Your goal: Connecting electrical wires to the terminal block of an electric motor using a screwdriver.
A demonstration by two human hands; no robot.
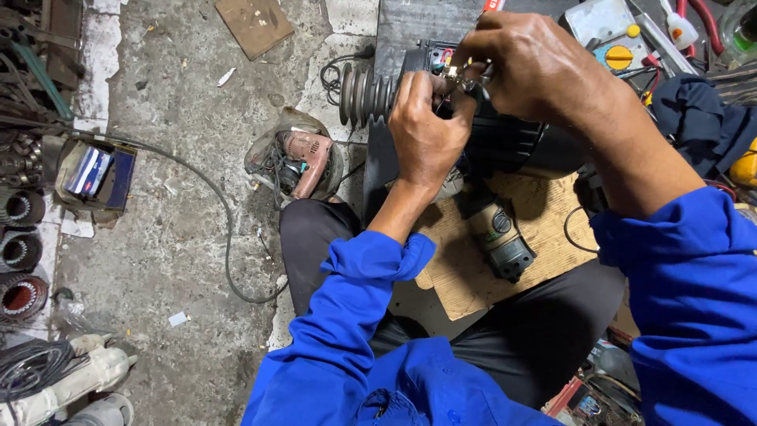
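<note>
Cracked concrete floor (181, 229), stained and littered, is seen from above. A black electric motor (505, 142) with a grooved pulley (364, 96) on its left end is set on a dark board, just past the knees. Both hands are bunched at the motor's top terminal area. Left hand (426, 134) is curled, fingertips pinched on a small metal fitting with wires (461, 76). Right hand (527, 67) is closed over the same fitting from above, fingers bent round it; what exactly is gripped underneath cannot be told. Blue sleeves are worn on both arms.

A cardboard sheet (544, 229) is laid across the lap, below the motor, with an angle grinder (498, 237) resting on it. A worn pinkish drill (303, 158) is lying on the floor left of the motor, near the pulley. A yellow-dialled meter (617, 54) is seen at the upper right, behind the right hand.
</note>
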